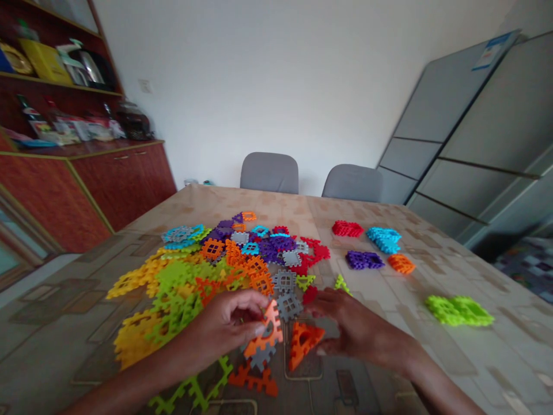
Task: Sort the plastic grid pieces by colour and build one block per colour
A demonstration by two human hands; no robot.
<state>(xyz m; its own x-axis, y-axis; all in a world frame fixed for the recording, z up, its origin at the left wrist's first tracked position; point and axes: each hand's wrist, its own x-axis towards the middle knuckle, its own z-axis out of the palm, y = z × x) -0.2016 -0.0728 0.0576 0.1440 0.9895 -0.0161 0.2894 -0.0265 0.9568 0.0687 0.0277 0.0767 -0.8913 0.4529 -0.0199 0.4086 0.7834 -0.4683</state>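
Observation:
Pinched between the thumb and fingers of my left hand (242, 317) is an orange triangular toothed building piece (271, 331) with a hole in it, raised above the table. My right hand (345, 323) is open, its thumb apart from its fingers. Between the hands stands an orange triangular stack (303, 344) on the table, close to the right thumb; whether they touch I cannot tell. A red piece (310, 295) shows at the right fingertips, partly hidden. Below the left hand lie a grey piece (262, 357) and a flat orange piece (254, 380).
Loose yellow pieces (136, 340), green pieces (177, 276) and purple pieces (276, 248) spread across the left and middle. At the right sit red (347, 229), blue (384, 239), purple (365, 260), orange (401, 263) and green (458, 311) stacks. Two grey chairs (269, 172) stand behind.

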